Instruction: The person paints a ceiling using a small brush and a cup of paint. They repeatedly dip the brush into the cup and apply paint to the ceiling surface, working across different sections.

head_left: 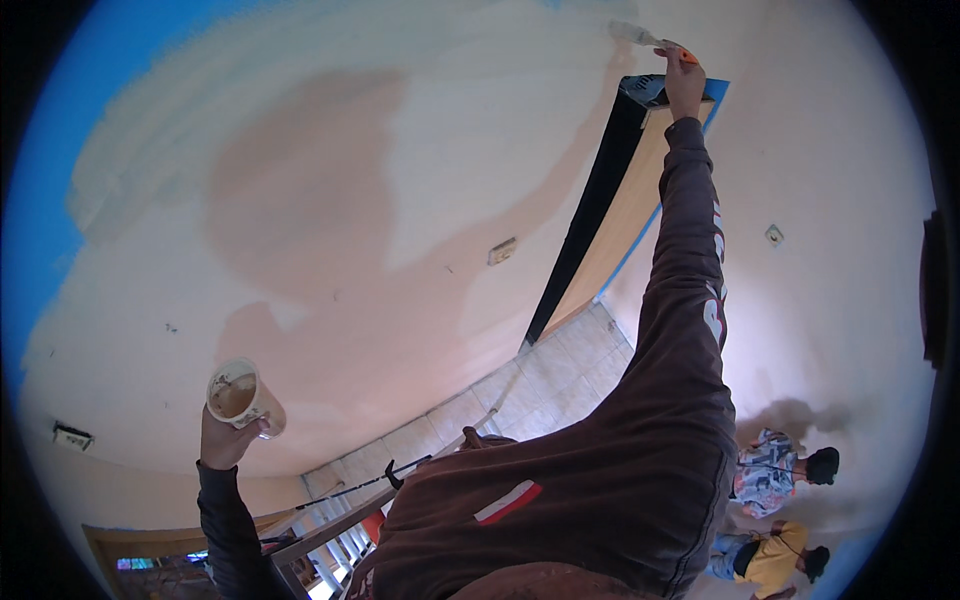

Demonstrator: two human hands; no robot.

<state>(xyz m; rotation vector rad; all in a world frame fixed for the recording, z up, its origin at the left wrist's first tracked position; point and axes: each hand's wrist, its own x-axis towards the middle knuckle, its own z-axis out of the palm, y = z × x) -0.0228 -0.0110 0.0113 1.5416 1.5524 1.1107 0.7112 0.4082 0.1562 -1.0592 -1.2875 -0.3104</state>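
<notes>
My right hand (pixel 684 85) is raised high, closed on a paintbrush (pixel 678 52) with an orange grip. The pale bristles are at the wall (pixel 450 150) just above the top corner of a dark-edged wooden panel (pixel 650 180), perhaps a doorway, bordered in blue; whether they touch cannot be told. My left hand (pixel 228 440) holds a translucent plastic cup (pixel 270 405) of beige, milky liquid at the lower left. The wall is cream, with my shadow on it and blue (pixel 40 220) along its left side.
A ladder (pixel 340 540) with rails stands below me at the lower left. Two people, one in a patterned shirt (pixel 765 475) and one in yellow (pixel 770 560), are at lower right. A tiled floor (pixel 560 370) runs below the wall. Small wall fittings (pixel 501 252) dot both walls.
</notes>
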